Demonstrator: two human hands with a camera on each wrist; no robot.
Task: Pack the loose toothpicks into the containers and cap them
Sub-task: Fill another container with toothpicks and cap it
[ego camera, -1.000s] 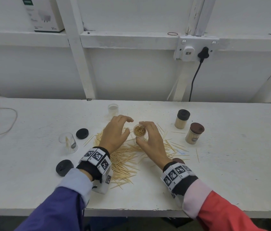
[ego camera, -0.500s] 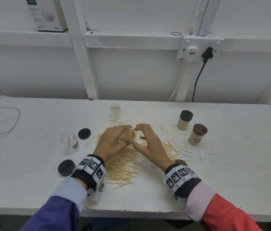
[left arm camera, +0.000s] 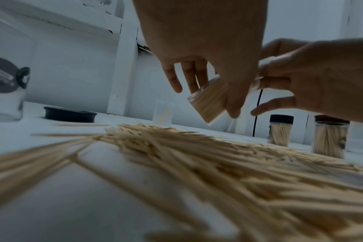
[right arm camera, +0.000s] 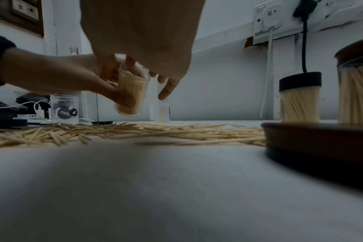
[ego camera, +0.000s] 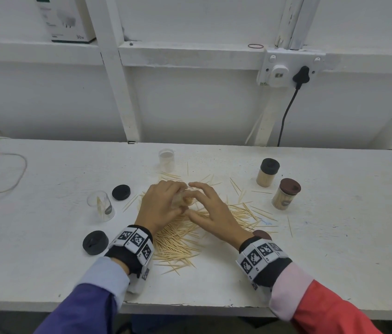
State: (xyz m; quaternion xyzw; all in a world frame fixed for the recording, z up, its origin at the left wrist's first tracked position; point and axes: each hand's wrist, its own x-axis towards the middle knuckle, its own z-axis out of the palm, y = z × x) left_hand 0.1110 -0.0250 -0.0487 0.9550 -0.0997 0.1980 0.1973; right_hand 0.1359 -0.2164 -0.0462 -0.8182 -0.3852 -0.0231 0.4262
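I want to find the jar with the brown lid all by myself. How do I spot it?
Look along the white table to the right of the toothpick pile, below the black plug's cord. Two capped jars full of toothpicks stand there. Yours is the brown-lidded jar, nearer the person than the black-lidded jar.

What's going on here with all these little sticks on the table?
A person is packing toothpicks into small clear jars. The left hand grips a jar already full of toothpicks, tilted above the loose pile, while the right hand hovers at its open top with fingers spread. Two filled, capped jars stand to the right. Two more open jars and three loose caps wait on the table.
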